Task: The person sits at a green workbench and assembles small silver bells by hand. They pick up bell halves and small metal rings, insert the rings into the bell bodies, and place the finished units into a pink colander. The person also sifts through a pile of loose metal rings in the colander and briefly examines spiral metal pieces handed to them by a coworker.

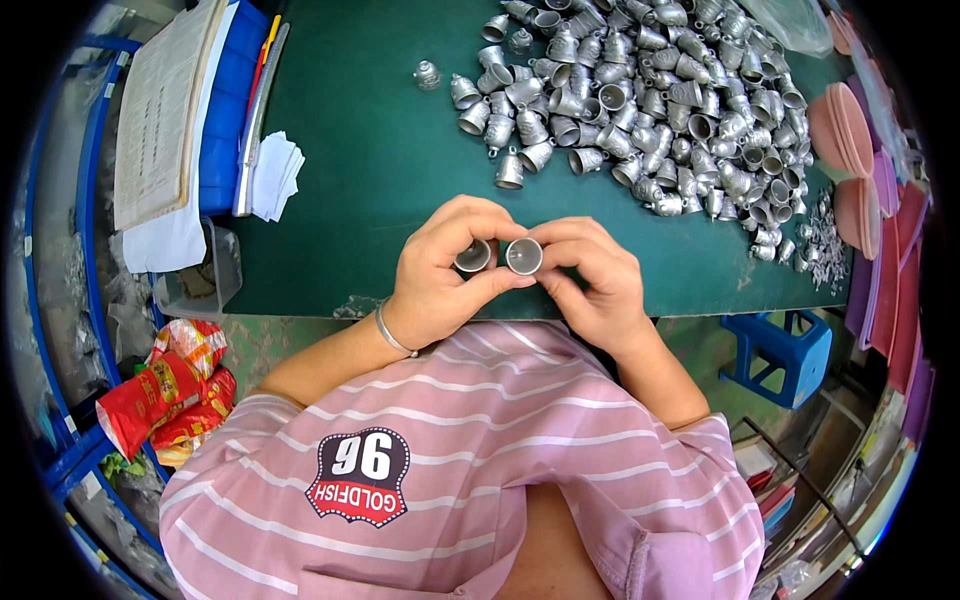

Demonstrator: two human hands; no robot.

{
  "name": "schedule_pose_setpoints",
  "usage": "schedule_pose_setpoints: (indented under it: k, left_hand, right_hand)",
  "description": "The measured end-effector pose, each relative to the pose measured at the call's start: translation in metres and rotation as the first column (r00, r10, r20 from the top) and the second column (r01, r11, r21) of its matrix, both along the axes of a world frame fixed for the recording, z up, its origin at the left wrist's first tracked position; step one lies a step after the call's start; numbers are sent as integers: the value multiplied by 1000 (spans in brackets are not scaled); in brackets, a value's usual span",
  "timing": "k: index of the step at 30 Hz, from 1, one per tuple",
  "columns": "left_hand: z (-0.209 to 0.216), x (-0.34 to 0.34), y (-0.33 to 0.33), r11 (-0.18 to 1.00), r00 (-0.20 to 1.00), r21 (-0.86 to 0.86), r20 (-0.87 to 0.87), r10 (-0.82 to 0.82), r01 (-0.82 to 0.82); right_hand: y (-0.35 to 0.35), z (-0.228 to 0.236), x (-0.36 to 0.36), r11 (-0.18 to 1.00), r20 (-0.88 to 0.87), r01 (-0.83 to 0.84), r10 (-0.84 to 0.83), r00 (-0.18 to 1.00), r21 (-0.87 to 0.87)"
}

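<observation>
Two small silver metal bells are in my hands above the near edge of the green table, their hollow mouths turned up toward me. One bell [473, 257] sits inside the curl of my left hand [440, 262]. The other bell [523, 256] is pinched between the fingertips of both hands, my right hand [595, 275] gripping it from the right side. Inside that second bell a small bright detail shows, too small to make out. Farther off lies a large heap of similar bells [640, 95], and one lone bell [427, 74] stands apart to its left.
Small silver pieces [826, 245] are piled at the table's right edge, beside pink bins [840, 130]. On the left are a blue tray [222, 120] with papers, white slips [275, 178] and a clear plastic box [212, 275]. A blue stool [785, 355] stands below right.
</observation>
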State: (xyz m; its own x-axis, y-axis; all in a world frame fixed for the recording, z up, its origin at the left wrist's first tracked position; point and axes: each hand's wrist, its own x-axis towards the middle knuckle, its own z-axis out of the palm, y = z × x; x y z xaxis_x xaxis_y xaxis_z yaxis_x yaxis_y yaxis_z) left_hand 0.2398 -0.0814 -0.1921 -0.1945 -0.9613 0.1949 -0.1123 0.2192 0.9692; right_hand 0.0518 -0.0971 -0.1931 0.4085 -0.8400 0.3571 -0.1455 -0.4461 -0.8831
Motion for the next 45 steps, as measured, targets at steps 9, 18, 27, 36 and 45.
schedule_pose_setpoints:
  k: [9, 18, 27, 36, 45]
  left_hand:
    - [0, 4, -4, 724, 638, 560, -739, 218, 402]
    - [-7, 5, -1, 663, 632, 608, -732, 254, 437]
    - [10, -9, 6, 827, 887, 548, -436, 154, 125]
    - [12, -10, 16, 899, 962, 433, -266, 66, 58]
    - [17, -11, 24, 840, 950, 531, -304, 69, 109]
  right_hand:
    - [-45, 9, -28, 782, -418, 343, -584, 696, -521]
    - [-62, -1, -25, 707, -395, 307, -641, 658, -637]
    - [-6, 11, -6, 990, -8, 137, -137, 991, -35]
    - [13, 9, -10, 911, 159, 133, -209, 965, 390]
    - [24, 9, -9, 921, 140, 49, -112, 984, 387]
